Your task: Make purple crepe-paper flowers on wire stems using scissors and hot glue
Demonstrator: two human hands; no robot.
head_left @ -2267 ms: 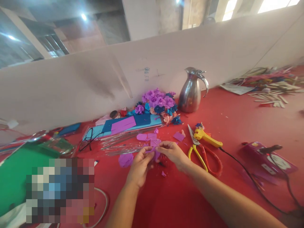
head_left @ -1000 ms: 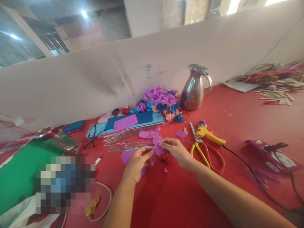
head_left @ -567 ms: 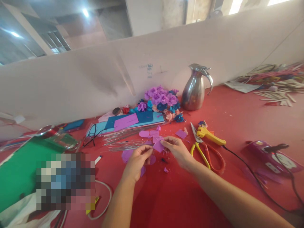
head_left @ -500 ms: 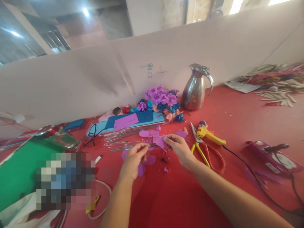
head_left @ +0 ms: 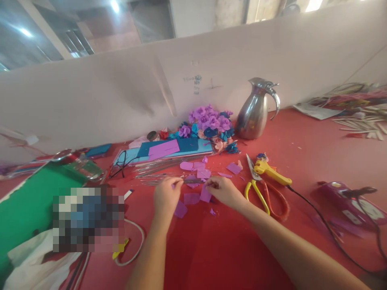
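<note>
My left hand [head_left: 167,197] is closed in a pinch on one end of a thin dark wire [head_left: 193,181] that stretches toward my right hand. My right hand [head_left: 225,192] pinches a purple paper petal [head_left: 205,195] at the wire's other end; its fingertips partly hide how the two meet. Loose purple paper pieces [head_left: 191,198] lie on the red table under and around both hands. Just beyond them are bundled thin wires [head_left: 151,181] and a purple paper sheet [head_left: 164,149] on blue paper.
Scissors [head_left: 256,177] and a yellow glue gun [head_left: 273,172] lie to the right, near a purple power strip [head_left: 347,201]. Behind stand a steel jug [head_left: 253,114] and a heap of paper flowers [head_left: 210,123]. Glasses [head_left: 122,165] and a green board [head_left: 33,197] are at left.
The purple piece at my right hand now hangs lower, below the fingers. My left hand has turned more knuckles-up. The view has shifted slightly, moving the scene to the right.
</note>
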